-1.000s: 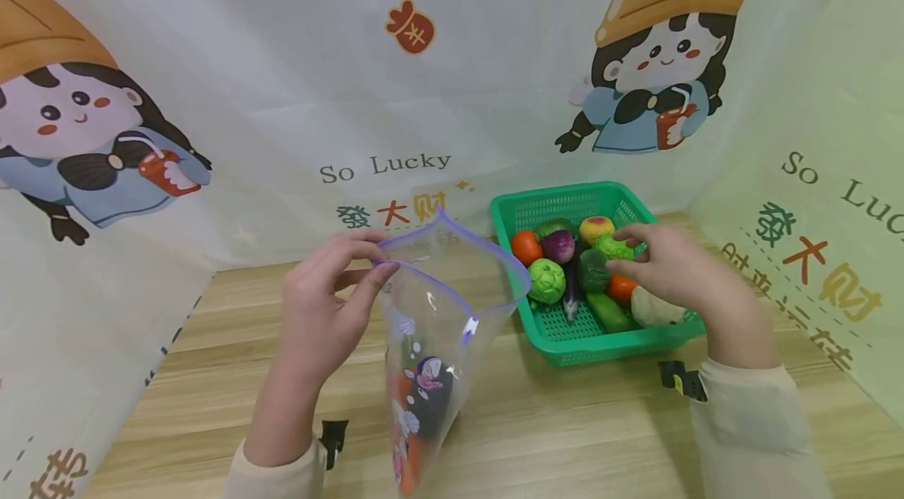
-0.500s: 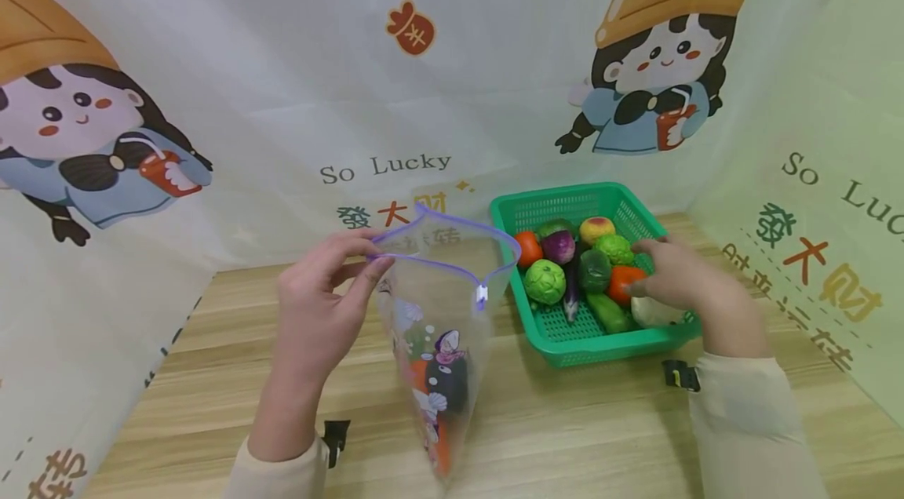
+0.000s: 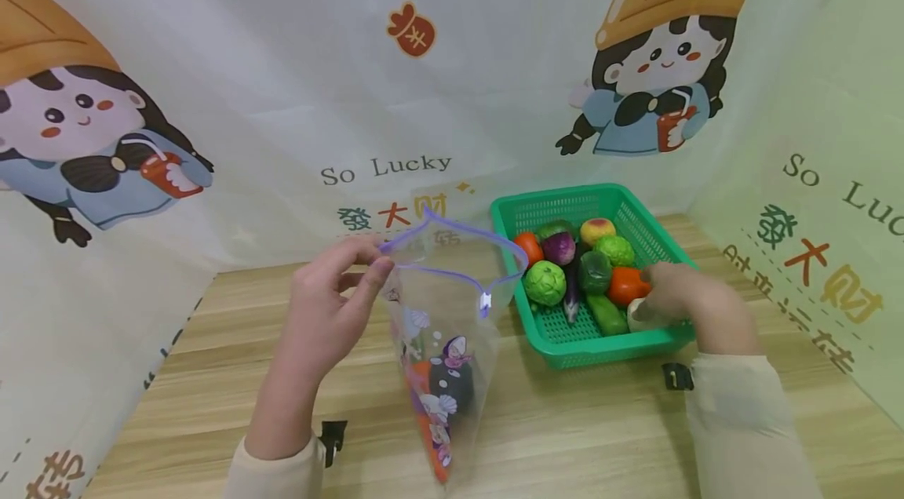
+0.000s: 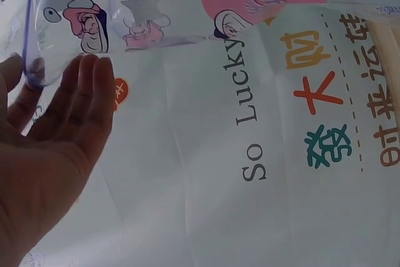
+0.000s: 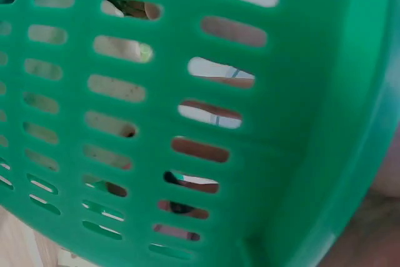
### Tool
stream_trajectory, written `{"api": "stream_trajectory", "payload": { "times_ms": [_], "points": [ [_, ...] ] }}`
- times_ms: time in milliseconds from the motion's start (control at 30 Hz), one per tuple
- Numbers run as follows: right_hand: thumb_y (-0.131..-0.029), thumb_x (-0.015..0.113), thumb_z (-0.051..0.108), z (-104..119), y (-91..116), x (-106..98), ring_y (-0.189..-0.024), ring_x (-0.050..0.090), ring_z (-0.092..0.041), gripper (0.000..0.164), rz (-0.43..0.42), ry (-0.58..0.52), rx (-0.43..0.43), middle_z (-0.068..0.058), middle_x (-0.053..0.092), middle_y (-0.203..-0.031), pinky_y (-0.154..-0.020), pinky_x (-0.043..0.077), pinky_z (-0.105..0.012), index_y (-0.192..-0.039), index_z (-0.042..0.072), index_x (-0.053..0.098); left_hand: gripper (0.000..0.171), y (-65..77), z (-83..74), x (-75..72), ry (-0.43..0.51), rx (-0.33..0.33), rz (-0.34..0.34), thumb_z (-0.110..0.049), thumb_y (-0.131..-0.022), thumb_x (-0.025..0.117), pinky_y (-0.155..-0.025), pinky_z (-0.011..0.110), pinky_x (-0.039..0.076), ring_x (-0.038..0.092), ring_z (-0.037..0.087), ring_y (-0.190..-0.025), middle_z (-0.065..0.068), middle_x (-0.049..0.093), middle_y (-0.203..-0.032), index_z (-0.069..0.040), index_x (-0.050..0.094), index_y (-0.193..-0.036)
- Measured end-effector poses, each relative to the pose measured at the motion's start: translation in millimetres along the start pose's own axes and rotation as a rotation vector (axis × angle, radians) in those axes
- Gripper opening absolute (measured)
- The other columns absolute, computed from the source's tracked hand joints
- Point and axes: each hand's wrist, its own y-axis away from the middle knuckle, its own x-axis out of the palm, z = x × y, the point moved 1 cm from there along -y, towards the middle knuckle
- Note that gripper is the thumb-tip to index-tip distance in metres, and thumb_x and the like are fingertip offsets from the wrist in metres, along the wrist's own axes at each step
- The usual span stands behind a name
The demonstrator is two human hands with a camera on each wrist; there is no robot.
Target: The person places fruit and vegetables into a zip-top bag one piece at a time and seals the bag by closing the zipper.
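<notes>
The left hand (image 3: 328,307), left of centre in the head view, pinches the rim of a clear zip bag (image 3: 417,318) between thumb and fingers; the right hand (image 3: 699,307), at centre right, reaches palm-down into a green plastic basket (image 3: 600,350). Its fingers bend down over a cream-coloured vegetable (image 3: 638,316), and whether they grip it cannot be told: the fingertips are hidden in the head view, and the basket's slotted wall blocks most of the right wrist view.

That vegetable lies in the basket's near right corner, under the right hand and well apart from the left; too little shows to give its kind or long axis. The bag stands to the left of it, its long axis running up the frame, its purple-edged mouth spread and facing up, the zip slider (image 3: 485,300) on the near edge. The right forearm comes up from the lower right, the left from the lower left.

Beside the right fingers is a tomato (image 3: 627,287), with a long green vegetable (image 3: 607,316) to its lower left and a slender eggplant (image 3: 570,299) further left. Something orange and something dark show through the bag above the wooden table (image 3: 565,436).
</notes>
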Motion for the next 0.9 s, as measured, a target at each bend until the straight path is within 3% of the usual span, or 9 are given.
{"api": "stream_trajectory", "payload": {
  "times_ms": [133, 200, 300, 433, 533, 633, 767, 900],
  "points": [
    [-0.084, 0.068, 0.029, -0.3, -0.4, 3.0, -0.09, 0.052, -0.033, 0.06, 0.001, 0.044, 0.005, -0.025, 0.057, -0.111, -0.079, 0.046, -0.049, -0.124, -0.012, 0.051, 0.022, 1.5, 6.3, -2.6, 0.061, -0.334, -0.039, -0.028, -0.092, 0.066, -0.065, 0.025, 0.056, 0.064, 0.013, -0.074, 0.003, 0.069, -0.083, -0.007, 0.069, -0.087],
    [-0.084, 0.069, 0.03, 0.4, -0.2, 4.1, -0.09, 0.051, -0.034, 0.059, 0.01, 0.046, 0.008, -0.024, 0.057, -0.11, -0.079, 0.046, -0.05, -0.122, -0.012, 0.052, 0.023, 2.1, 5.8, -5.9, 0.114, -0.484, -0.032, -0.03, -0.092, 0.066, -0.064, 0.025, 0.055, 0.065, 0.016, -0.072, 0.006, 0.068, -0.084, -0.007, 0.069, -0.093],
    [-0.081, 0.071, 0.029, 0.6, -1.0, 5.9, -0.091, 0.051, -0.034, 0.059, 0.023, 0.043, 0.008, -0.023, 0.057, -0.111, -0.08, 0.046, -0.051, -0.121, -0.011, 0.053, 0.018, 2.4, 3.0, -11.5, 0.163, -0.596, 0.047, -0.021, -0.093, 0.064, -0.065, 0.027, 0.056, 0.064, 0.022, -0.073, 0.011, 0.065, -0.091, -0.006, 0.065, -0.103],
    [-0.079, 0.074, 0.03, -1.4, -2.9, 7.5, -0.085, 0.051, -0.03, 0.054, 0.028, 0.045, -0.001, -0.018, 0.058, -0.101, -0.075, 0.047, -0.046, -0.111, -0.01, 0.056, 0.012, 2.2, -3.4, -17.1, 0.085, -0.604, 0.159, -0.011, -0.093, 0.057, -0.057, 0.026, 0.051, 0.057, 0.021, -0.068, 0.01, 0.06, -0.09, -0.007, 0.066, -0.102],
    [-0.079, 0.074, 0.032, -2.6, -4.0, 7.6, -0.081, 0.051, -0.028, 0.049, 0.03, 0.049, -0.008, -0.014, 0.058, -0.094, -0.072, 0.047, -0.043, -0.103, -0.007, 0.059, 0.018, 2.0, -8.5, -21.2, -0.023, -0.59, 0.213, -0.009, -0.092, 0.053, -0.049, 0.026, 0.042, 0.047, 0.019, -0.06, 0.009, 0.058, -0.083, -0.011, 0.07, -0.097],
    [-0.079, 0.074, 0.033, -2.5, -4.2, 7.4, -0.08, 0.051, -0.027, 0.046, 0.034, 0.055, -0.017, -0.013, 0.058, -0.093, -0.071, 0.047, -0.042, -0.101, -0.005, 0.061, 0.024, 2.0, -13.8, -25.3, -0.11, -0.552, 0.26, -0.009, -0.092, 0.05, -0.047, 0.029, 0.039, 0.044, 0.02, -0.058, 0.006, 0.062, -0.087, -0.014, 0.074, -0.097],
    [-0.079, 0.073, 0.037, -1.8, -3.7, 6.5, -0.081, 0.052, -0.027, 0.049, 0.054, 0.058, -0.023, -0.013, 0.059, -0.093, -0.072, 0.047, -0.044, -0.102, -0.006, 0.062, 0.027, 2.7, -21.1, -28.8, -0.177, -0.508, 0.278, -0.009, -0.092, 0.049, -0.048, 0.03, 0.041, 0.046, 0.021, -0.064, 0.002, 0.066, -0.098, -0.014, 0.074, -0.1],
    [-0.081, 0.07, 0.039, -0.7, -5.2, 5.9, -0.09, 0.053, -0.032, 0.061, 0.059, 0.047, -0.034, -0.023, 0.06, -0.109, -0.08, 0.047, -0.05, -0.118, -0.008, 0.059, 0.03, 4.1, -26.5, -30.5, -0.187, -0.507, 0.292, -0.009, -0.092, 0.046, -0.052, 0.032, 0.041, 0.044, 0.021, -0.061, 0.003, 0.065, -0.097, -0.014, 0.073, -0.102]
  ]
}}
